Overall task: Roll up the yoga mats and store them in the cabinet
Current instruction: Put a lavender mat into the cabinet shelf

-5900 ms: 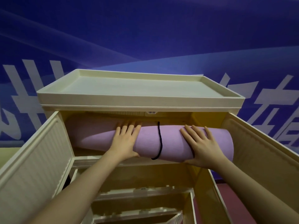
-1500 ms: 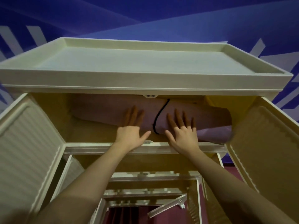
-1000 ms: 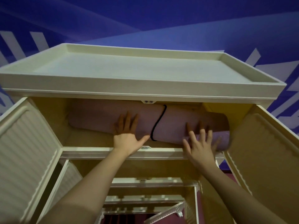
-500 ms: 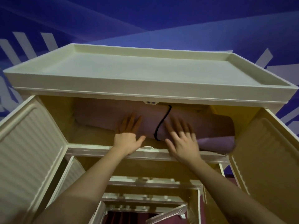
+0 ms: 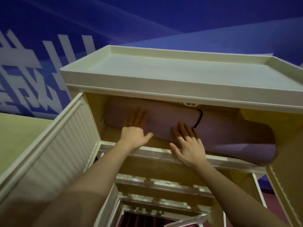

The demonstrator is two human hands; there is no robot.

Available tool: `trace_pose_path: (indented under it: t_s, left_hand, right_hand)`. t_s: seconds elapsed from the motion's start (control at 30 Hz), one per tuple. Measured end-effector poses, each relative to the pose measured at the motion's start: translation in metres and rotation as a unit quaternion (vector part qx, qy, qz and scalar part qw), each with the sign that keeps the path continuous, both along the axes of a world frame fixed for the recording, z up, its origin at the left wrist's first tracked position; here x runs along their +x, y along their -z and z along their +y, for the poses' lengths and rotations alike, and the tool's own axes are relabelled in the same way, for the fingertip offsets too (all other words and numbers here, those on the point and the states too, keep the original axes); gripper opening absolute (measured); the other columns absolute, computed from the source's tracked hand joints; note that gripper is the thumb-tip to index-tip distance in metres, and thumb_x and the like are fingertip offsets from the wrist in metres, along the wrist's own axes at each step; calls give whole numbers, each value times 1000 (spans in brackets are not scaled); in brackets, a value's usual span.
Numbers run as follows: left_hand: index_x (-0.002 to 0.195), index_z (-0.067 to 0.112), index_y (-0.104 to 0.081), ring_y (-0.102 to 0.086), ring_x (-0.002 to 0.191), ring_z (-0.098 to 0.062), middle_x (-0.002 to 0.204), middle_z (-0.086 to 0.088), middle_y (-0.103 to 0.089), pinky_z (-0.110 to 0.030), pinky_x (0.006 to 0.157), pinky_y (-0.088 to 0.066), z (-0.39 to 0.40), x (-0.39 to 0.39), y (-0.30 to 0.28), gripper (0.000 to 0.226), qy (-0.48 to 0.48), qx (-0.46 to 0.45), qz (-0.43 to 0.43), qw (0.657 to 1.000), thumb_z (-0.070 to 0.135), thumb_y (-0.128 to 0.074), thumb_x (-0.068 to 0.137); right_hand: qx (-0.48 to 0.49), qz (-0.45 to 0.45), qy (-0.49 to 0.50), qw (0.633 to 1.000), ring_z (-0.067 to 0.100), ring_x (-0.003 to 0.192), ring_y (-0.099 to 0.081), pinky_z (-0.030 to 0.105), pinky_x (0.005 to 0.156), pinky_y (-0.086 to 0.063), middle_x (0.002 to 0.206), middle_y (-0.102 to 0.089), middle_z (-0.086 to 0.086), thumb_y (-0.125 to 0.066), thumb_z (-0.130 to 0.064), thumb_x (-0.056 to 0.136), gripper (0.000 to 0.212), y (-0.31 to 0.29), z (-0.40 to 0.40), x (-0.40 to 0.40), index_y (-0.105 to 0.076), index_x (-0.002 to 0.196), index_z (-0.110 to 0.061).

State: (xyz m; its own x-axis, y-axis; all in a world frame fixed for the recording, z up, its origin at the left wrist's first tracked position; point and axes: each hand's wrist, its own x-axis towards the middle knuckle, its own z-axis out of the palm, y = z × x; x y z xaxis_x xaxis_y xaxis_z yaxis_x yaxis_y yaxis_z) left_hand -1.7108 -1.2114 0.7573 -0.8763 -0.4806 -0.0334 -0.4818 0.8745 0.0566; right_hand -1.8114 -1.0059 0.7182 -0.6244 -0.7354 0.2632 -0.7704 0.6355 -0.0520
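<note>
Rolled purple yoga mat (image 5: 164, 122) lies lengthwise in top compartment of cream cabinet (image 5: 164, 82), tilted, right end poking out past front edge. Black cord (image 5: 199, 118) loops round mat near middle. Left hand (image 5: 136, 128) flat on mat, fingers straight, released, grasping nothing. Right hand (image 5: 188, 145) likewise flat, fingers spread against roll just left of cord. Both cabinet doors (image 5: 57, 145) swung open. Blue wall (image 5: 147, 22) behind.

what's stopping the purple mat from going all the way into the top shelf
Nothing loose blocks it. Both hands, left and right, press flat on the rolled purple mat. It lies skewed: its left end is deep inside the cabinet, while its right end juts out past the shelf's front edge by the right door.
</note>
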Motion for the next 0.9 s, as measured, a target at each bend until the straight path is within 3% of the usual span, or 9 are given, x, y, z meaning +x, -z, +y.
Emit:
trace_pose_path:
  t_s: [0.03,0.07,0.13,0.3,0.4,0.47,0.67,0.83,0.9]
  left_hand:
    - [149,23,-26,-12,146,-25,160,-4,-11,-45,115,-12,-7,-2,3,70,6,12,16,1000,64,-30,93]
    - [153,28,3,7,147,-23,160,2,15,-45,118,-2,-12,-4,5,78,13,30,30,999,64,-32,92]
    - [147,34,21,17,146,-22,155,9,29,-45,118,4,-17,-5,11,82,18,52,38,998,63,-32,92]
    - [151,35,9,11,146,-22,159,9,15,-45,119,-3,-12,7,26,75,11,40,102,994,64,-28,93]
    - [151,36,6,9,147,-21,159,10,13,-45,118,-9,-16,15,28,71,20,33,102,994,66,-23,93]
    - [152,36,4,7,147,-20,160,11,12,-44,118,-8,-17,17,26,70,27,27,96,995,66,-21,93]
    - [152,33,3,7,146,-27,160,2,10,-47,119,-1,-46,16,15,79,8,4,137,991,54,-43,92]
    - [148,40,16,16,145,-29,159,3,20,-56,116,2,-53,7,23,78,14,18,114,993,63,-32,92]
    - [148,40,14,16,145,-28,159,4,18,-58,115,1,-50,6,28,78,3,16,127,992,65,-31,90]
  right_hand:
    - [1,0,5,1000,22,145,-15,35,115,-2,156,-14,-1,-11,-67,93,67,2,-1,2,-22,149,-31]
    - [4,-1,11,1000,23,145,-17,35,114,-3,156,-15,-1,-9,-68,93,68,1,-1,4,-21,149,-32]
    - [8,0,26,1000,25,146,-17,38,112,-6,157,-17,-1,-1,-71,89,72,-5,-4,9,-16,150,-37]
    - [-20,-16,30,999,24,147,-2,41,116,-4,161,-3,-6,-1,-71,85,71,-25,-45,16,-3,150,-44]
    - [-37,-20,5,999,20,148,4,30,112,18,161,-1,-3,-3,-66,84,75,-30,-74,9,-4,152,-36]
    - [-17,-19,9,1000,20,147,11,32,112,22,161,5,-1,3,-65,81,79,-27,-83,5,-1,153,-32]
    - [-46,-20,2,999,22,148,-1,37,115,14,160,-10,-1,-9,-62,86,73,-17,-76,10,-19,151,-31]
    - [-43,-3,-12,999,23,147,-11,38,115,6,159,-18,-3,-15,-60,89,67,-18,-65,17,-27,149,-33]
    - [-42,0,47,998,33,141,-26,46,114,-8,153,-33,6,-16,-58,91,65,-15,-52,20,-38,146,-30]
